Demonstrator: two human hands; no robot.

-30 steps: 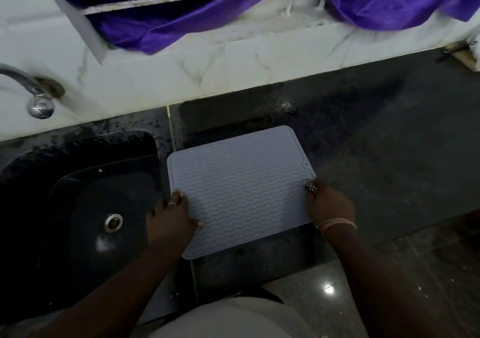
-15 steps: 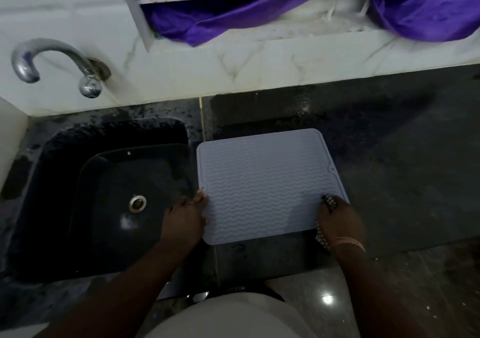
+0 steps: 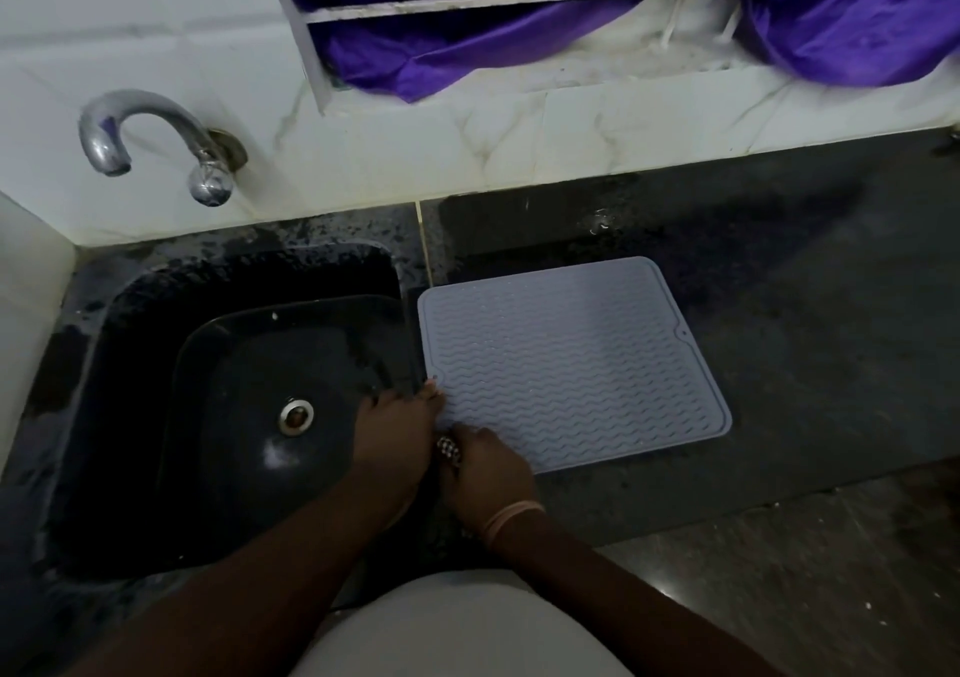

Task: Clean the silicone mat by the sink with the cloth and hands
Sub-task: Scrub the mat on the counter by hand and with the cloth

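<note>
Silicone mat (image 3: 571, 364), one only, pale grey with a wavy ribbed face, lies flat on our dark stone table (image 3: 805, 312), its left edge just beside the sink (image 3: 156, 390). We count two hands at the mat's near left corner, close to touching each other. Our left hand (image 3: 397, 429) sits at the mat's 8 o'clock corner, half over the sink rim, its fingers (image 3: 432, 390) lying on the mat's edge; whether they curl under that edge we cannot tell. Our right hand (image 3: 488, 473) sits at about 7 o'clock of the mat, on the near edge, its fingers curled round a small patterned wad (image 3: 449, 450), which looks like the cloth, though it is too bunched and dim for us to be certain. One pale band (image 3: 511, 515) circles the right wrist.

One black sink lies at 9 o'clock from the mat, with one metal drain (image 3: 296, 416) in its floor. One chrome tap (image 3: 150, 141) juts from the white tiled wall (image 3: 519, 135) at 10 o'clock, spout hooked down over the sink's far side. One length of purple cloth-like fabric (image 3: 831, 16) drapes over a white frame at 12 o'clock, well apart from the mat. Wet speckles show on the table around the sink and beyond the mat.
</note>
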